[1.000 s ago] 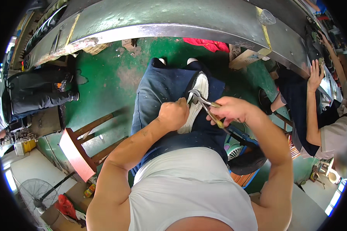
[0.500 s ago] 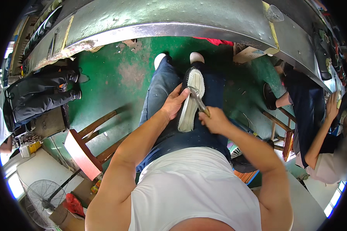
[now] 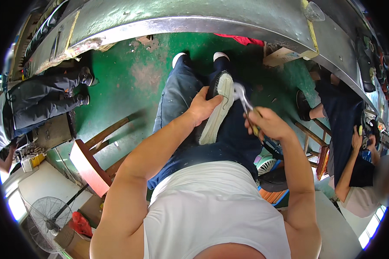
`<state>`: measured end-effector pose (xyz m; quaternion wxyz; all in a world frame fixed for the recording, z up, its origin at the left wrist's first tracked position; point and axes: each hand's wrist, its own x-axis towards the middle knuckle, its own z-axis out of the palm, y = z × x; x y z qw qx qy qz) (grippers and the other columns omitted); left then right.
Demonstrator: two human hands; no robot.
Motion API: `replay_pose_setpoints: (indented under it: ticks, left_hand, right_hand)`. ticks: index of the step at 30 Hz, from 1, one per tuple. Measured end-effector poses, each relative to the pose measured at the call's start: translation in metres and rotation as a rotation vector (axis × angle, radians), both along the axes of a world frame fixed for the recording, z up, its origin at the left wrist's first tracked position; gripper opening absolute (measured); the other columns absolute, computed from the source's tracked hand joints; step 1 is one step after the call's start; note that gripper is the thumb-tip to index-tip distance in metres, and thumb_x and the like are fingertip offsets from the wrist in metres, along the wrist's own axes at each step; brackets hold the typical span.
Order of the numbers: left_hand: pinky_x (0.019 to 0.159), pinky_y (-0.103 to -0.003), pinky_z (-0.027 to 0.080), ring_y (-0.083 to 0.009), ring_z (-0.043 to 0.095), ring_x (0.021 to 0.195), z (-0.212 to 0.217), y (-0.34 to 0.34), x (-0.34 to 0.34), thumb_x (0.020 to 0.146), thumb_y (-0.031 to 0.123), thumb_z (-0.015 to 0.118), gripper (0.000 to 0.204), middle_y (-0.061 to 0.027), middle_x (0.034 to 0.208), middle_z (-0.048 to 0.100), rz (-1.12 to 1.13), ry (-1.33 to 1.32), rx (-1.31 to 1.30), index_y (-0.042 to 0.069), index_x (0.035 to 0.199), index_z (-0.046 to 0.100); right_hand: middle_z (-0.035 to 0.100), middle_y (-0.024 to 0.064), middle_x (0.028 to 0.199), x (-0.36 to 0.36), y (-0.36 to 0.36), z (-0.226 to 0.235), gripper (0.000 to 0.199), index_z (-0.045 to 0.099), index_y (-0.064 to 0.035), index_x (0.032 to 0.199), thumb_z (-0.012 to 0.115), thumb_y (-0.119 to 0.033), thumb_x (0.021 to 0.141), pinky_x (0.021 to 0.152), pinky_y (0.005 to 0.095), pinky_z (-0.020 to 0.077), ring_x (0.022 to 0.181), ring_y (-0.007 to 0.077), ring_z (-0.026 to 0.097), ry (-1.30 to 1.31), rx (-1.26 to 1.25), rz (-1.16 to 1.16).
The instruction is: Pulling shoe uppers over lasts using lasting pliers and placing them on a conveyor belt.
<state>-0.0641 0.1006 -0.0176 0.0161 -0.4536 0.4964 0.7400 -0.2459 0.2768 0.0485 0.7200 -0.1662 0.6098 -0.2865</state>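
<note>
A shoe point(image 3: 221, 106) lies along my lap with its pale, unfinished underside up and dark upper material at its edge. My left hand point(image 3: 203, 105) is closed round its left side, the thumb pressed on the underside. In my right hand point(image 3: 266, 123) is a pair of metal pliers point(image 3: 245, 101) with yellowish handles. Their curved head is slightly blurred and stands just right of the shoe's forepart, apart from it. Whether the jaws hold anything cannot be made out.
A metal-topped bench point(image 3: 194, 26) spans the far side. A wooden stool point(image 3: 88, 166) stands at left, a wire fan point(image 3: 47, 222) behind it. Co-workers sit or stand at both sides, one with hands point(image 3: 357, 138) near the right bench end. Red cloth point(image 3: 242, 39) lies under the bench.
The pliers have come off the shoe's underside and moved right with my right hand. The shoe has turned, its upper end now further right, and my left hand has shifted slightly right.
</note>
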Motion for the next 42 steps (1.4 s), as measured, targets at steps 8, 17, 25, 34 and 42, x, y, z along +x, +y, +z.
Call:
replay_pose_setpoints:
  ticks: [8, 17, 25, 34, 42]
  left_hand:
    - [0.100, -0.037, 0.047, -0.0264, 0.061, 0.115, -0.005, -0.008, 0.004, 0.084, 0.032, 0.075, 0.078, -0.0193, 0.128, 0.060, -0.149, -0.182, -0.153, -0.007, 0.141, 0.039]
    - [0.102, -0.039, 0.046, -0.0256, 0.060, 0.117, 0.027, -0.024, -0.005, 0.085, 0.029, 0.077, 0.076, -0.0182, 0.131, 0.058, -0.192, -0.176, 0.077, -0.005, 0.141, 0.038]
    - [0.098, -0.038, 0.048, -0.0245, 0.062, 0.113, -0.015, -0.018, 0.005, 0.089, 0.030, 0.073, 0.066, -0.0181, 0.124, 0.062, -0.173, -0.032, 0.026, -0.006, 0.135, 0.043]
    - [0.122, -0.039, 0.015, -0.0369, 0.010, 0.151, -0.020, 0.036, 0.065, 0.097, 0.036, 0.057, 0.090, -0.0238, 0.161, 0.012, -0.406, 0.128, -0.382, 0.005, 0.158, -0.002]
    - [0.119, -0.039, 0.023, -0.0390, 0.019, 0.148, -0.026, 0.058, 0.063, 0.096, 0.031, 0.061, 0.093, -0.0242, 0.159, 0.014, -0.282, -0.028, -0.416, 0.017, 0.160, -0.006]
  right_hand:
    - [0.067, 0.0221, 0.080, 0.004, -0.024, -0.009, 0.035, 0.060, 0.0032, 0.088, 0.055, -0.030, 0.098, 0.072, 0.0420, 0.0511, 0.077, 0.0351, 0.067, 0.822, -0.227, 0.349]
    - [0.061, 0.0261, 0.120, 0.049, 0.017, 0.009, 0.051, 0.050, 0.0084, 0.133, 0.065, -0.012, 0.089, 0.094, 0.0427, 0.0508, 0.108, 0.0394, 0.062, 0.853, -0.437, 0.650]
    - [0.067, 0.0152, 0.096, 0.062, 0.025, -0.013, 0.030, 0.059, 0.0004, 0.113, 0.065, -0.018, 0.090, 0.072, 0.0434, 0.0546, 0.089, 0.0340, 0.067, 1.118, -0.577, 0.629]
    - [0.068, 0.0229, 0.088, 0.073, 0.062, -0.024, 0.020, 0.061, -0.0016, 0.100, 0.062, -0.021, 0.092, 0.072, 0.0510, 0.0522, 0.084, 0.0418, 0.067, 0.886, -0.277, 0.490]
    - [0.066, 0.0211, 0.080, 0.037, 0.037, 0.028, 0.027, 0.061, 0.0005, 0.103, 0.060, -0.025, 0.096, 0.072, 0.0466, 0.0504, 0.078, 0.0424, 0.064, 0.413, -0.012, 0.361]
